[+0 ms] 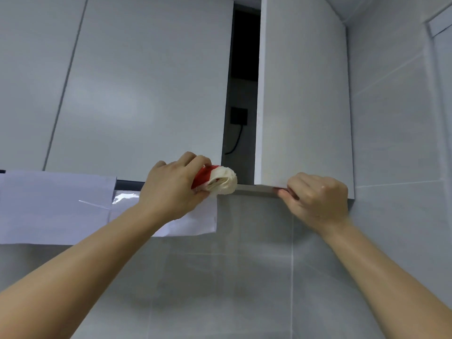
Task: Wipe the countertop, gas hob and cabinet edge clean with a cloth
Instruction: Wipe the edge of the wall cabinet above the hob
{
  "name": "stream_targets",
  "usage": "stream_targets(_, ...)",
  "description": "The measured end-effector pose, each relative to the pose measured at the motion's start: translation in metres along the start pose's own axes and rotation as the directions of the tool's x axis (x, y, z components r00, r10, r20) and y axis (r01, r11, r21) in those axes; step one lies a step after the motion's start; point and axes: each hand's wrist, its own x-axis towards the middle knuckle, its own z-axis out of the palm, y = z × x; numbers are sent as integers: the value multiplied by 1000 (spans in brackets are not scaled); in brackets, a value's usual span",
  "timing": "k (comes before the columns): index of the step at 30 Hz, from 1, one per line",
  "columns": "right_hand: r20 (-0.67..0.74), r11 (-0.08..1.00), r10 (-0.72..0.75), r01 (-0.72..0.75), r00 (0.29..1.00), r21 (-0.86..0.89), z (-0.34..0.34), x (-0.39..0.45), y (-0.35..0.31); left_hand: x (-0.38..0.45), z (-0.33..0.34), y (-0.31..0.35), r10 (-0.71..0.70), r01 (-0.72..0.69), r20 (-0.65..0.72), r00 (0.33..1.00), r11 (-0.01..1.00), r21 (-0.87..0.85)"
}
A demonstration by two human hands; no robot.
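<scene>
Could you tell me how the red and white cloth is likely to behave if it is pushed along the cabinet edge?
The cloth looks soft and floppy: it bunches into rounded folds where the left hand grips it. It would probably squash against the cabinet edge rather than slide stiffly. It seems light, since one hand holds it up easily. Loosely wadded, it may unfold if the grip relaxes.

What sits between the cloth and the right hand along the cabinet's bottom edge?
In the head view, only a bare stretch of the cabinet edge lies between the cloth, gripped by the left hand, and the right hand.
</scene>
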Motion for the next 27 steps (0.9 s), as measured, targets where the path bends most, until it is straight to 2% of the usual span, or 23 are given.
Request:
stream_targets(6,-55,998,20,-24,998,-62,-38,-1,9,47,54,39,115,-122,-103,988,990,-65)
stream_targets(11,-50,996,13,-17,999,-83,-51,-3,19,96,106,61,210,-201,-130,969,976,83)
stream_targets(13,-50,995,-4,-1,999,-103,-53,-3,23,114,121,65,229,-222,-106,968,973,70)
stream_targets(16,-52,994,-15,9,999,-106,-54,0,23,129,134,64,215,-217,43,976,975,55)
stream_targets(18,-48,994,-16,11,999,-105,-54,0,23,133,142,65,117,-115,213,970,993,-25)
stream_targets(19,-48,995,-16,11,999,-101,-53,0,22,136,144,66,51,-37,298,953,998,-51)
stream_targets(20,-49,995,-11,6,999,-95,-53,1,22,140,143,68,29,-17,364,931,999,-36)
stream_targets(22,-36,997,7,-10,999,-78,-52,1,22,145,139,74,48,-62,487,872,998,13)
stream_targets(24,-10,998,27,-28,1000,-56,-50,2,21,150,128,77,44,-89,536,843,994,59)
stream_targets(26,20,999,49,-49,999,-18,-47,5,18,153,107,68,49,-50,395,917,999,-7)
stream_targets(27,40,999,52,-52,998,2,-45,7,17,152,94,60,67,-42,237,969,993,-110)
